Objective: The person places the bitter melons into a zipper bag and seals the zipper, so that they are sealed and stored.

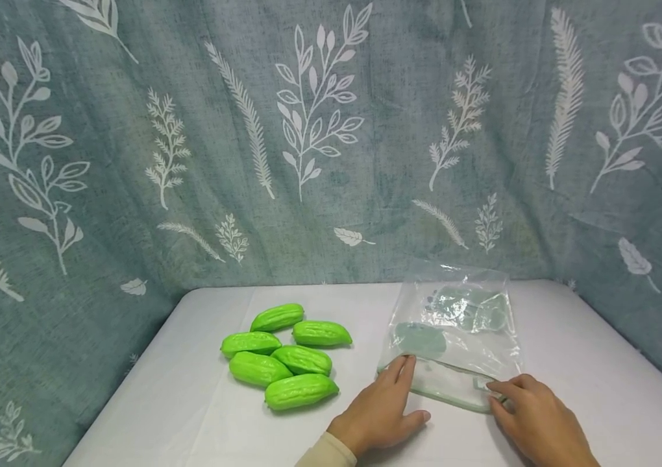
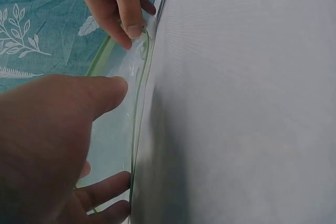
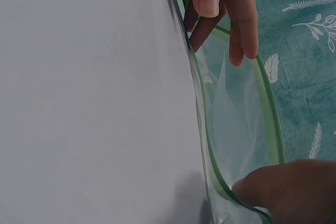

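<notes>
A clear plastic zip bag (image 1: 477, 350) with green printed patches lies flat on the right of the table, its green-edged mouth towards me and gaping. At the mouth's left end is my left hand (image 1: 380, 408), its fingers extended against the rim and its thumb held apart. My right hand (image 1: 541, 418) pinches the right end of the mouth between thumb and fingers. The right wrist view looks into the parted mouth (image 3: 236, 114), with left fingertips inside the far end. In the left wrist view, the right hand (image 2: 118, 3) grips the bag's edge.
Several bright green, ribbed bitter melons (image 1: 302, 392) lie grouped left of the bag on the white table (image 1: 179, 402). A blue-green curtain (image 1: 378, 143) with white leaf prints hangs behind the table and along its sides.
</notes>
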Available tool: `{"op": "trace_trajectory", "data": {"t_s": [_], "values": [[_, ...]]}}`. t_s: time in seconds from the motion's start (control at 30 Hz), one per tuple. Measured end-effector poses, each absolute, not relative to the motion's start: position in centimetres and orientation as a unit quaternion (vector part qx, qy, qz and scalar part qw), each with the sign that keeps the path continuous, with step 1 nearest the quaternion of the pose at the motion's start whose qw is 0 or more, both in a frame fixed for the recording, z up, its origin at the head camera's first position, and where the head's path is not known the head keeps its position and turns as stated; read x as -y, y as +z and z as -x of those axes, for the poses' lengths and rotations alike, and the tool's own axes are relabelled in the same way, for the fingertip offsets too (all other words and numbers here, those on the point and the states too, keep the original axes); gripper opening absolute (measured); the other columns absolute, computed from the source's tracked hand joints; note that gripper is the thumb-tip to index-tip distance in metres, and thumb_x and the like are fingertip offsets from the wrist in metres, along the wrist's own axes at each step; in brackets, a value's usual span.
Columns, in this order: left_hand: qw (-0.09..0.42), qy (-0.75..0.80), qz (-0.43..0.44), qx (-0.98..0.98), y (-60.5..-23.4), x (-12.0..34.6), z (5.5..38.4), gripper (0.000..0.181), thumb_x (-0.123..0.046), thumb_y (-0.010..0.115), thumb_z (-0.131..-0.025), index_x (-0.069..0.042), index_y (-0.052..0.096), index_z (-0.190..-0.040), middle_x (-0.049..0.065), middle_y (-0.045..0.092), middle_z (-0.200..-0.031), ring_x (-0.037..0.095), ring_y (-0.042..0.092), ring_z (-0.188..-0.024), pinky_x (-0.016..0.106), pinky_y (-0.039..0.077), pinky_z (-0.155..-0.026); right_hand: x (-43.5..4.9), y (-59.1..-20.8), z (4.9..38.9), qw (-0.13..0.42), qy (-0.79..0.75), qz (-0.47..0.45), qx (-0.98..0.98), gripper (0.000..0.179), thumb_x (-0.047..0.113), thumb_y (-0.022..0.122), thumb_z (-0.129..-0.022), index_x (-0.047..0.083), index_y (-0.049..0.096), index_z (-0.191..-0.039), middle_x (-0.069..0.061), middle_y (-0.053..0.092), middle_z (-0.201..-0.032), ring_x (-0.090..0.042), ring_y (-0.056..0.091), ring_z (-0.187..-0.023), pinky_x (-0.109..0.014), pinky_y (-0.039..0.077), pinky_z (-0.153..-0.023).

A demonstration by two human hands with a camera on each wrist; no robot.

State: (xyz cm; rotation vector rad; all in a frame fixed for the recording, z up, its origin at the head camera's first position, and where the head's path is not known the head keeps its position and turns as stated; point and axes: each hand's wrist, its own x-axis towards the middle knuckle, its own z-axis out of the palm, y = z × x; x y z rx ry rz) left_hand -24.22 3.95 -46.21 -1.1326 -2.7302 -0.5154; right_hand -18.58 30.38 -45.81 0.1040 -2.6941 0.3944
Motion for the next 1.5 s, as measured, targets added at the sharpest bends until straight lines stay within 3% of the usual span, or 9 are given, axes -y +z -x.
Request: {"op": "trace_trajectory", "data": {"t_s": [0.17,0.37,0.5,0.67,0.83,1.03,1.17,1.3,1.5], "values": [[0.066,-0.178,0.372,0.909,-45.9,-4.0,24.2,0.087,-0.047,0.061,-0.097,-0.003,0.019,-0.159,0.008,0.028,-0.159,0.019,0.035,-0.143,0.028,0.040,-0.107,-30.2,-45.6,18.8,0.190,0.150,-0.040,0.969,0.025,0.018,0.082,-0.080,0.011,0.078,-0.104,-0.001,0.058,-0.085,-0.013,0.052,-0.067,-0.039,0.049,-0.056],[0.072,-0.171,0.379,0.907,-45.7,-4.0,24.0,0.085,-0.047,0.062,-0.096,-0.007,0.022,-0.159,0.006,0.033,-0.157,0.019,0.039,-0.140,0.029,0.042,-0.105,-30.4,-45.9,19.0,0.186,0.169,-0.057,0.966,0.031,0.017,0.081,-0.082,0.012,0.077,-0.113,0.005,0.055,-0.083,-0.007,0.047,-0.066,-0.034,0.047,-0.058],[0.082,-0.133,0.396,0.905,-45.6,-4.0,23.8,0.073,-0.049,0.060,-0.096,-0.013,0.037,-0.155,0.002,0.044,-0.151,0.018,0.045,-0.135,0.029,0.043,-0.103,-30.6,-46.1,19.1,0.184,0.173,-0.063,0.966,0.038,0.018,0.081,-0.083,0.014,0.074,-0.120,0.005,0.056,-0.085,-0.005,0.046,-0.065,-0.032,0.047,-0.057],[0.096,-0.079,0.430,0.894,-45.7,-4.0,23.8,0.053,-0.052,0.056,-0.098,-0.020,0.059,-0.139,-0.004,0.055,-0.139,0.014,0.050,-0.126,0.027,0.041,-0.104,-30.6,-46.4,19.1,0.186,0.178,-0.066,0.964,0.046,0.018,0.081,-0.083,0.015,0.070,-0.127,0.003,0.058,-0.091,-0.005,0.049,-0.068,-0.032,0.049,-0.059],[0.098,-0.056,0.439,0.891,-45.8,-4.0,23.8,0.043,-0.054,0.053,-0.099,-0.023,0.067,-0.125,-0.006,0.058,-0.134,0.013,0.050,-0.123,0.026,0.040,-0.103,-30.3,-46.3,19.2,0.177,0.182,-0.063,0.965,0.053,0.019,0.080,-0.084,0.014,0.065,-0.134,-0.003,0.063,-0.103,-0.009,0.057,-0.076,-0.038,0.053,-0.066],[0.085,-0.048,0.442,0.892,-45.7,-4.2,23.6,0.052,-0.057,0.053,-0.098,-0.020,0.063,-0.132,-0.007,0.052,-0.145,0.018,0.045,-0.135,0.031,0.035,-0.111,-30.2,-46.2,19.1,0.190,0.172,-0.067,0.964,0.059,0.018,0.081,-0.082,0.012,0.062,-0.138,-0.008,0.066,-0.109,-0.014,0.063,-0.080,-0.044,0.056,-0.069],[0.082,-0.060,0.429,0.897,-45.7,-4.4,23.7,0.056,-0.056,0.055,-0.097,-0.018,0.059,-0.137,0.000,0.049,-0.148,0.020,0.044,-0.137,0.034,0.035,-0.112,-30.2,-46.1,19.2,0.213,0.164,-0.084,0.960,0.061,0.017,0.082,-0.082,0.012,0.060,-0.139,-0.008,0.066,-0.109,-0.017,0.065,-0.082,-0.045,0.056,-0.070],[0.073,-0.095,0.396,0.910,-45.6,-4.4,23.7,0.069,-0.055,0.058,-0.096,-0.012,0.045,-0.150,0.010,0.045,-0.149,0.019,0.046,-0.135,0.030,0.038,-0.109,-30.2,-46.2,19.2,0.253,0.148,-0.104,0.950,0.065,0.016,0.084,-0.078,0.016,0.060,-0.139,-0.002,0.065,-0.103,-0.016,0.064,-0.080,-0.041,0.055,-0.065],[0.086,-0.128,0.390,0.908,-45.7,-4.2,24.0,0.084,-0.050,0.063,-0.095,-0.004,0.028,-0.156,0.011,0.043,-0.146,0.017,0.050,-0.129,0.025,0.042,-0.104,-30.4,-46.7,19.3,0.314,0.118,-0.127,0.933,0.072,0.018,0.089,-0.072,0.022,0.060,-0.139,0.008,0.058,-0.091,-0.004,0.054,-0.068,-0.029,0.046,-0.051]]}}
